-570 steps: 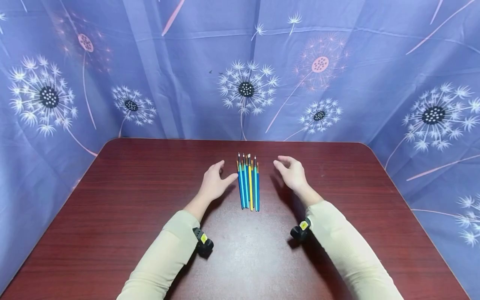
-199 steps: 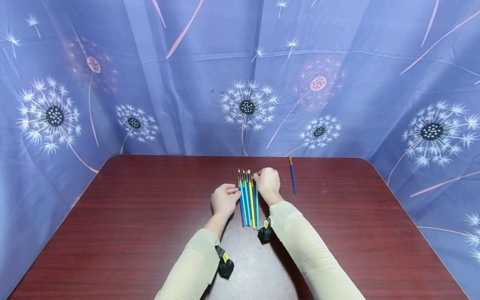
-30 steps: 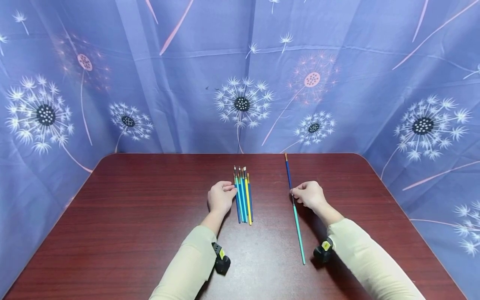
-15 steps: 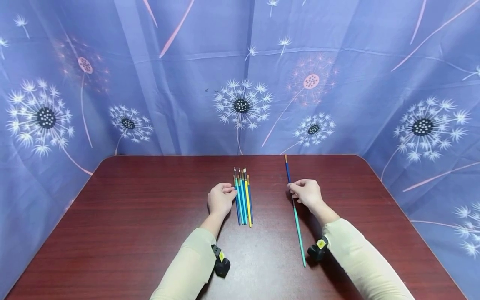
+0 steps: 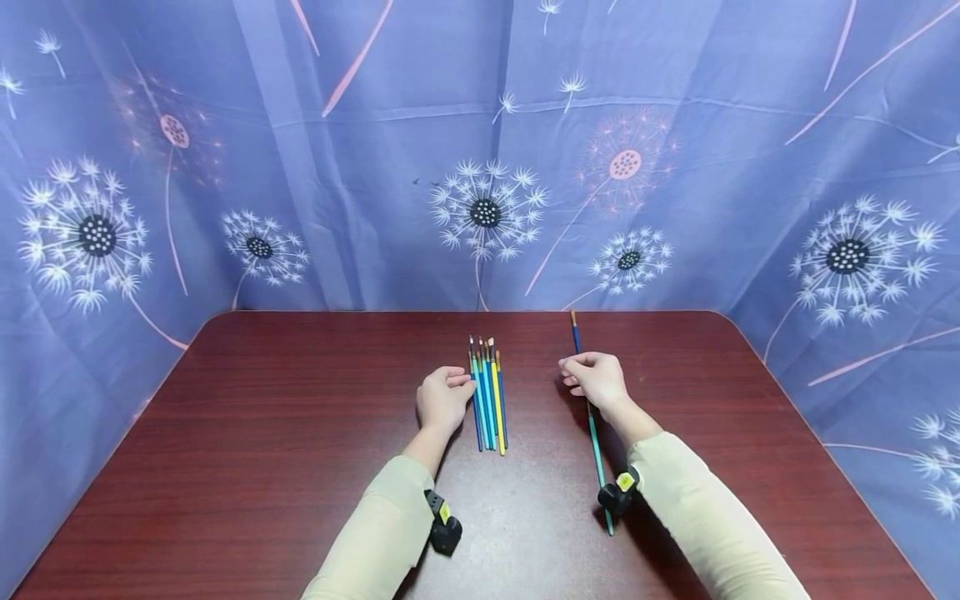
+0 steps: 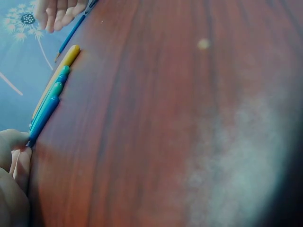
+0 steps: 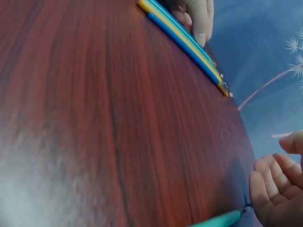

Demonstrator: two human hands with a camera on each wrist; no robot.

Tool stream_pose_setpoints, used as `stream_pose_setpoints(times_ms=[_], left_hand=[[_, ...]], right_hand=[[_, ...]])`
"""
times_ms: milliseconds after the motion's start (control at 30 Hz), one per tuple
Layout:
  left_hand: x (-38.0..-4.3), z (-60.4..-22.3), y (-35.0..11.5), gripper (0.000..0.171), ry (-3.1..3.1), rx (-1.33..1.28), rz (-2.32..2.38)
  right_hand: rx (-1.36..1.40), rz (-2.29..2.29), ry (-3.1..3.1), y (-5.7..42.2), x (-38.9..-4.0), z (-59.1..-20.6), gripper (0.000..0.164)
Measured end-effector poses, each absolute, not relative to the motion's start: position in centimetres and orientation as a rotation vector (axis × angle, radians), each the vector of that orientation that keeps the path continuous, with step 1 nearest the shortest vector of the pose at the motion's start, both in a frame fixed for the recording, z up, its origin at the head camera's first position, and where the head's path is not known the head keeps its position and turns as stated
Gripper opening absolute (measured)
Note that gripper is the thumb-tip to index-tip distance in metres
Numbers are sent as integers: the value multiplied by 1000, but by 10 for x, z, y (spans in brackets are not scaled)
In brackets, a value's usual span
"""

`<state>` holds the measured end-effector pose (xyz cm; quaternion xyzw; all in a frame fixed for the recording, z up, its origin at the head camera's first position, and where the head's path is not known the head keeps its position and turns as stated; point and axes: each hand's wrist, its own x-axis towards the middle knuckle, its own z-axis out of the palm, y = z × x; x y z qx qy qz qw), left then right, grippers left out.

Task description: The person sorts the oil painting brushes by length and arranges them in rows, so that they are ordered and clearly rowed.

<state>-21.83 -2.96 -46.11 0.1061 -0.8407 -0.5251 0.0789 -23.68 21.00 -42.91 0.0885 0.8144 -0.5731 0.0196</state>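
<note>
In the head view a bundle of paintbrushes (image 5: 487,408), with blue, teal and yellow handles, lies side by side on the table. My left hand (image 5: 442,400) rests at its left edge, thumb touching the outermost handles. To the right, a blue paintbrush (image 5: 576,336) and a teal paintbrush (image 5: 596,450) lie end to end in a line, the blue one farther off. Above where they meet is my right hand (image 5: 600,383), covering part of both. In the right wrist view its fingers (image 7: 272,175) curl loosely with nothing between them, apart from the teal handle.
The brown wooden table (image 5: 300,367) ends at the back against a blue curtain (image 5: 375,208) printed with dandelions. A black wrist camera (image 5: 617,496) on the right sleeve hangs over the lower part of the teal paintbrush.
The blue and teal paintbrushes have left the bundle's right side and lie apart. In the last second my right hand has let go of the teal one and moved left; my left hand stayed.
</note>
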Motion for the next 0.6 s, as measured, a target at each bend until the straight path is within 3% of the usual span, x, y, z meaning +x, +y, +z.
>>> stream_pose_setpoints(times_ms=[600], left_hand=[[-218,-458,-30,25,-2510,323,-1572]], right_hand=[[184,-1744,2507,178,-249,-426,29]])
